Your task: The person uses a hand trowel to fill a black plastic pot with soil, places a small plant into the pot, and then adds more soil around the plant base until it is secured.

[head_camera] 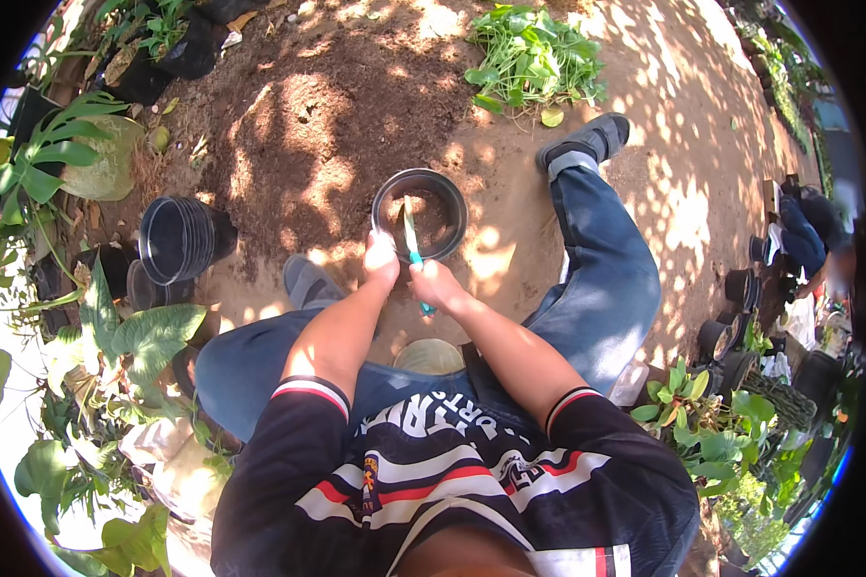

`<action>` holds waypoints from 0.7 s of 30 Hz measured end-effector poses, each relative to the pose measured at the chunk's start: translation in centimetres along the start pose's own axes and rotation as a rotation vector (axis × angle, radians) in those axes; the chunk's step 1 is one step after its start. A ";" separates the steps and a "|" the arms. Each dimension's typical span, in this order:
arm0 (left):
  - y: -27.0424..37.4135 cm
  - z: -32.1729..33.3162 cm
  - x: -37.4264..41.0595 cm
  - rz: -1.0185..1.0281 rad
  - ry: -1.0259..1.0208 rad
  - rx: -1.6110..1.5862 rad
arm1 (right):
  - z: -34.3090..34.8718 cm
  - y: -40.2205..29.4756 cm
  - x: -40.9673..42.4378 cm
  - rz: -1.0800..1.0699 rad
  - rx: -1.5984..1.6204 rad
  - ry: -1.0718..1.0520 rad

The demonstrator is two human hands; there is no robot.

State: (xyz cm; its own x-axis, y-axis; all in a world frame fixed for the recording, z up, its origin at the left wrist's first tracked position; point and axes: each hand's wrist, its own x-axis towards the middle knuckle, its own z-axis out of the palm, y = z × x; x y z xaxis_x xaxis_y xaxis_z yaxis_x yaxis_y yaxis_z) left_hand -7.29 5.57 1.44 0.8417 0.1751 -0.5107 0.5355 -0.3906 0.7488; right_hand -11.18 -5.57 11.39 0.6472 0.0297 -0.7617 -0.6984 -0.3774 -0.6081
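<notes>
A round black plastic pot (pixel 460 198) stands on the ground between my feet, with some brown soil visible inside. My left hand (pixel 382 260) grips the pot's near left rim. In my right hand (pixel 436 285) is the turquoise handle of a hand tool (pixel 410 229), perhaps a trowel or knife; its long, narrow, pale blade reaches over the near rim into the pot. The blade's tip lies over the soil, and whether it touches is hard to tell.
Loose dark soil (pixel 310 122) spreads beyond the pot. A pile of leafy green cuttings (pixel 538 58) lies ahead. Nested black pots (pixel 177 240) lie on the left, near potted plants. Another person (pixel 815 223) is at the far right, among more pots (pixel 742 288).
</notes>
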 end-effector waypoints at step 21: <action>0.1 0.1 -0.1 -0.192 -0.023 0.198 | -0.7 -1.2 -0.2 0.069 0.141 -0.033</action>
State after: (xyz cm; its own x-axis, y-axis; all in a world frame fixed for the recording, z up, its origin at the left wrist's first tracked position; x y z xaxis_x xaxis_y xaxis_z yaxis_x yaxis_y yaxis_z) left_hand -7.32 5.39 1.53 0.7229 0.2434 -0.6467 0.6597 -0.5214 0.5412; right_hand -10.27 -5.74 12.45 0.5873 0.0392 -0.8084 -0.7785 -0.2458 -0.5775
